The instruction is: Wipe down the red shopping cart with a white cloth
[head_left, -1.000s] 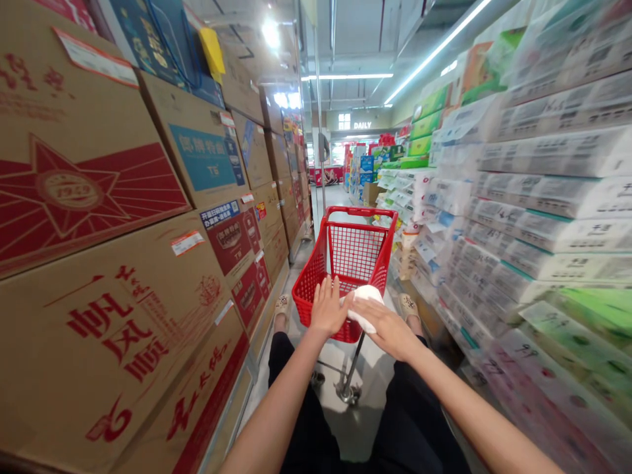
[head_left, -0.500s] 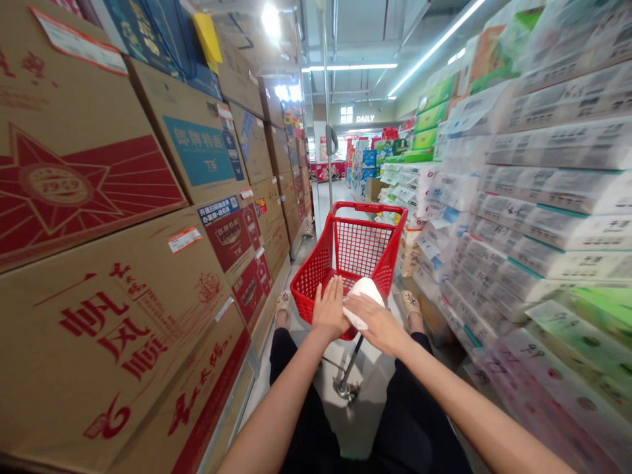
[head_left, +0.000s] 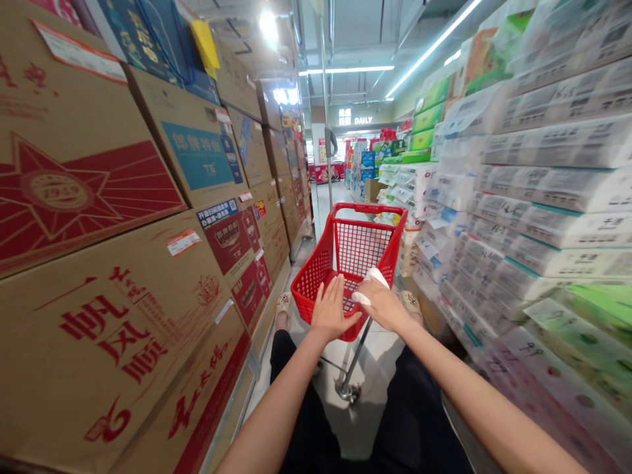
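In front of me stands a red plastic basket cart (head_left: 340, 209) with mesh walls, on a metal stem with casters (head_left: 348, 390). My left hand (head_left: 332, 311) lies flat at the cart's near edge, fingers stretched forward and thumb apart, with nothing in it. Just to its right, my right hand (head_left: 382, 304) grips a folded white cloth (head_left: 362, 299), whose ends stick out on both sides of the fingers. The palm side is hidden. This hand is over the right part of the near rim.
Stacked cardboard cartons (head_left: 133, 316) wall the left side of the aisle. Packs of tissue paper (head_left: 543, 178) are piled high on the right. A metal pole (head_left: 326, 85) rises beyond the cart. My feet flank the cart, one shoe (head_left: 283, 303) showing on the left.
My right hand has moved right and slightly up with the cloth, away from my left hand. The left hand stays nearly in place, its thumb now visible.
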Demonstrator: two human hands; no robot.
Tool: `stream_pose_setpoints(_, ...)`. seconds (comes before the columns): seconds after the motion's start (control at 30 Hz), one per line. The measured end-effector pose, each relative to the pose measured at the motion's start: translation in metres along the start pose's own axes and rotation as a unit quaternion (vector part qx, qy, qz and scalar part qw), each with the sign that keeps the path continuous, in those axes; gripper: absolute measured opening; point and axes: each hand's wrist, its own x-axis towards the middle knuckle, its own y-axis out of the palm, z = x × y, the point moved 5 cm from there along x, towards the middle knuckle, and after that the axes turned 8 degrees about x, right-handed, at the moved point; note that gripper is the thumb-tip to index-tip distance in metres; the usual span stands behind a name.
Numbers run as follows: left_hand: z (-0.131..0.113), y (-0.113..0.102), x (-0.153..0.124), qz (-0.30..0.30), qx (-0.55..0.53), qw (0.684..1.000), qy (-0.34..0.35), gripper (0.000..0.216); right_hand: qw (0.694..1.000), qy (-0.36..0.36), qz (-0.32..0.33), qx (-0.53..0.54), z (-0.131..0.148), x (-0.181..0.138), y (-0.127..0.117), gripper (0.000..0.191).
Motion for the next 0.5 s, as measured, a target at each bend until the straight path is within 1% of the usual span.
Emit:
stream_pose_setpoints(0.13, 0.010, -0.004, -0.001, 0.009, -0.008, 1.000, 0.026, 0.107, 0.999, -0.022, 0.008, 0.028, 0.041, 0.001, 0.016, 0.019)
stream_pose_setpoints(0.2, 0.016, -0.005, -0.001, 0.021, -0.011, 0.999, 0.039, 0.108, 0.999, -0.025, 0.010, 0.038, 0.053, -0.001, 0.019, 0.018)
stream_pose_setpoints(0.27, 0.022, -0.007, -0.003, 0.031, -0.017, 0.998, 0.043, 0.107, 0.998, -0.036, 0.020, 0.050, 0.059, -0.003, 0.019, 0.020)
stream_pose_setpoints(0.37, 0.031, -0.007, -0.004, 0.049, -0.034, 0.998, 0.035, 0.109, 0.996, -0.057, 0.042, 0.062, 0.053, -0.005, 0.015, 0.034)
stream_pose_setpoints(0.43, 0.037, -0.007, -0.005, 0.062, -0.045, 0.997, 0.033, 0.110, 0.996, -0.052, 0.041, 0.052, 0.034, -0.006, 0.009, 0.043)
stream_pose_setpoints(0.5, 0.042, -0.007, -0.007, 0.072, -0.051, 0.995, 0.036, 0.110, 0.999, -0.018, 0.024, 0.027, 0.007, -0.006, 0.000, 0.045)
